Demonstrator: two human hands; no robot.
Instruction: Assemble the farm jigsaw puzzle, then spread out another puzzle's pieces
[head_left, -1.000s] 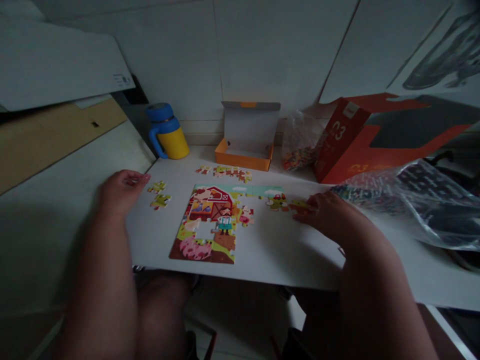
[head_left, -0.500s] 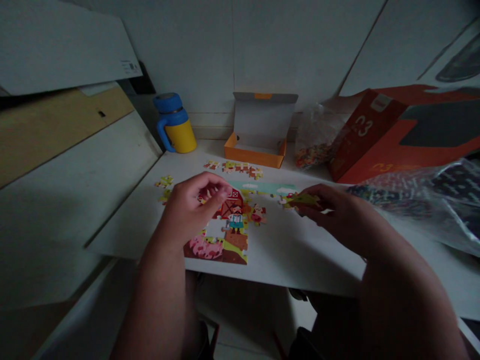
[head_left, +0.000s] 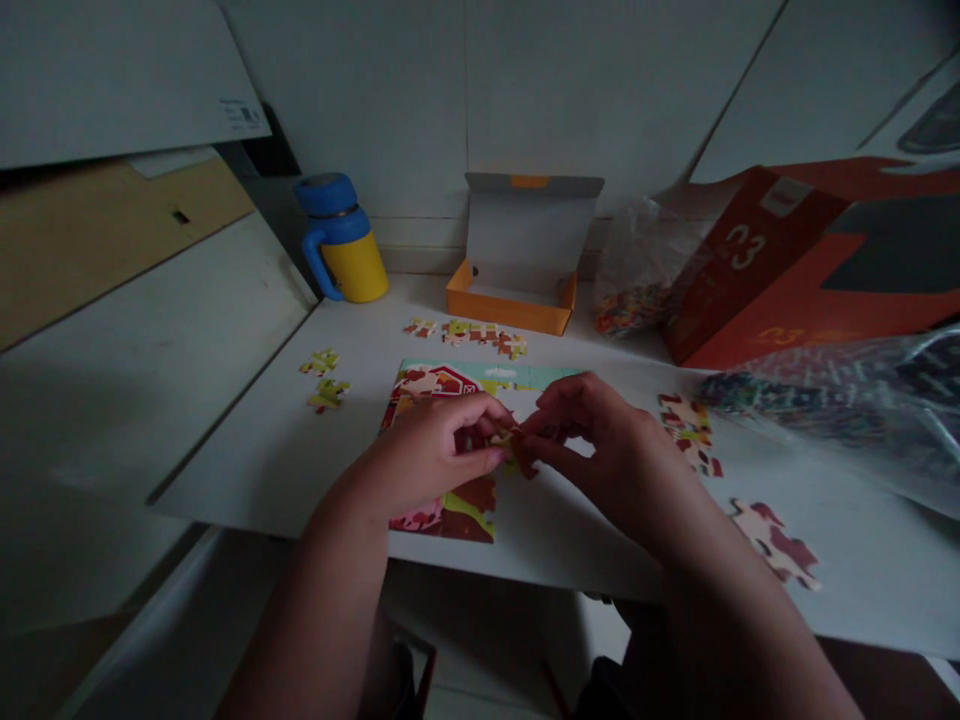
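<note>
A partly assembled jigsaw puzzle with a farm scene lies on the white table. Above its right side my two hands meet. My left hand pinches a small puzzle piece between thumb and fingers. From the other side my right hand grips at the same spot, its fingertips closed on the piece. The fingers cover much of the piece, and whether it is one or two joined pieces is unclear. My hands also hide the middle of the puzzle, with its red barn showing behind the left one.
Loose pieces lie at the left, in a back row and at the right. An open orange box, a blue-yellow mug, a plastic bag of pieces and a large red box stand behind.
My right hand has moved left from beside the puzzle, bringing its green-brown piece to my left hand. The left hand has shifted slightly right and down. Loose pieces at the right are now uncovered.
</note>
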